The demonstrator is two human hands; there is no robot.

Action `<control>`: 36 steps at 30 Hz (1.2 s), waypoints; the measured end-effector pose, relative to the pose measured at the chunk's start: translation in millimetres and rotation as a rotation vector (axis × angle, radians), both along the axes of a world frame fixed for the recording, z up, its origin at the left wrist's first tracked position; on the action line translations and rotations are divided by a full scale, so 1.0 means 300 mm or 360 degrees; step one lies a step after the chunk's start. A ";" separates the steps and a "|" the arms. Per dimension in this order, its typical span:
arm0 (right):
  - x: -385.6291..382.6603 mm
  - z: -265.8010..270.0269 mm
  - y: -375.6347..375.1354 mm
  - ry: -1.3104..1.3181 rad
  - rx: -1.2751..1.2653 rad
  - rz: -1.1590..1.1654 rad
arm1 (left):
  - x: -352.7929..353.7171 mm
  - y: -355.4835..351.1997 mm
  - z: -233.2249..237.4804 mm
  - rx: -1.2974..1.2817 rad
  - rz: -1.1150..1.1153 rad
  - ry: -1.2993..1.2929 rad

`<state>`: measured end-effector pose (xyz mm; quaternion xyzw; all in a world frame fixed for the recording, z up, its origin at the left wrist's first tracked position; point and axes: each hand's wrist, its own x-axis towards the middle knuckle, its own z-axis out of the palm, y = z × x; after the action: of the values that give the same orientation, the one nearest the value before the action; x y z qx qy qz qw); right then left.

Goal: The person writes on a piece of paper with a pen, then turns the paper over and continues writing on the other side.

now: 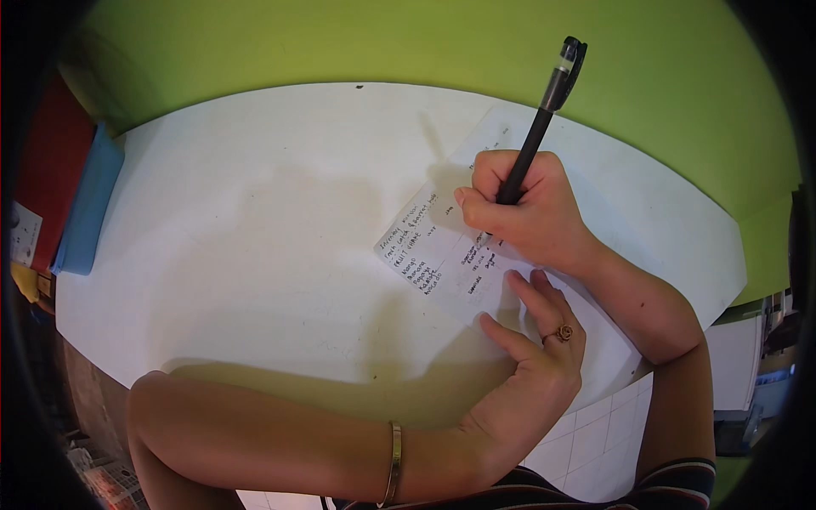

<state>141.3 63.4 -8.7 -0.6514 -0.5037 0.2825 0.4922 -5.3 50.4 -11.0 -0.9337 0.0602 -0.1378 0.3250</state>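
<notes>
A white sheet of paper [450,255] with handwritten lines lies aslant on the white table. My right hand [531,208] grips a black pen [533,140], its cap end pointing up and its tip at the writing on the paper. Below it, my left hand [540,340] rests near the lower edge of the sheet, fingers apart and bent, fingertips on or close to the paper. A ring is on one of its fingers and a bracelet on the wrist. Nothing shows between the left fingers.
The curved white table [229,221] meets a green wall [340,42] at the back. At the far left stand a blue item [89,204] and a red surface [55,144]. Several blurred items are beyond the table's right edge. White tiled floor [603,433] shows below.
</notes>
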 end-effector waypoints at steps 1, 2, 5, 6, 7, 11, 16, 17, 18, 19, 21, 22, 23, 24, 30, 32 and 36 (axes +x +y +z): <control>-0.002 0.002 0.001 0.0031 -0.0009 -0.0010 | -0.002 0.001 0.001 -0.0004 -0.0012 0.0017; -0.004 0.002 0.001 0.0023 -0.0002 -0.0011 | -0.001 0.002 0.002 -0.0005 -0.0010 0.0016; -0.003 0.000 0.001 -0.0001 0.0010 -0.0007 | 0.000 0.001 0.002 -0.0005 -0.0004 0.0016; 0.000 -0.002 0.000 -0.0006 0.0012 0.0001 | -0.001 0.001 0.003 -0.0001 -0.0004 0.0018; 0.002 -0.003 0.000 -0.0011 0.0014 0.0010 | -0.001 0.003 0.004 0.0004 -0.0004 0.0021; 0.000 -0.003 0.001 0.0059 0.0034 0.0004 | 0.001 0.005 0.004 -0.0037 -0.0025 0.0018; 0.002 -0.005 0.001 0.0037 0.0039 -0.0029 | 0.006 0.002 -0.002 -0.0106 -0.0036 0.0018; 0.003 -0.004 0.000 0.0042 0.0040 -0.0032 | 0.005 0.001 -0.001 -0.0059 -0.0026 0.0022; 0.004 -0.002 -0.001 0.0048 0.0041 -0.0036 | 0.003 0.001 0.001 -0.0011 -0.0017 0.0027; 0.005 -0.001 -0.001 0.0053 0.0043 -0.0040 | 0.001 0.000 0.000 0.0037 -0.0009 0.0031; 0.003 0.002 -0.002 0.0053 0.0022 -0.0058 | 0.003 -0.003 -0.005 0.0006 0.0003 -0.0003; 0.001 0.002 -0.002 0.0055 0.0009 -0.0066 | 0.004 -0.003 -0.005 -0.0011 0.0011 -0.0018; 0.000 0.003 -0.003 0.0062 0.0000 -0.0063 | 0.003 -0.003 -0.005 -0.0015 0.0005 -0.0010; -0.002 0.004 -0.004 0.0069 -0.0008 -0.0060 | 0.003 -0.003 -0.005 -0.0018 0.0000 -0.0003; 0.005 0.004 -0.003 0.0052 0.0017 -0.0027 | 0.003 -0.003 -0.003 -0.0007 0.0006 -0.0009; 0.006 0.000 -0.002 0.0068 0.0030 -0.0031 | 0.003 -0.003 -0.005 -0.0002 0.0008 -0.0016; -0.001 0.004 -0.002 0.0075 0.0031 -0.0044 | 0.003 -0.002 -0.004 0.0006 -0.0002 -0.0007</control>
<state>141.0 62.8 -7.4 -0.6466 -0.4857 0.2860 0.5139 -4.3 49.9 -12.1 -0.9327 0.0604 -0.1399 0.3268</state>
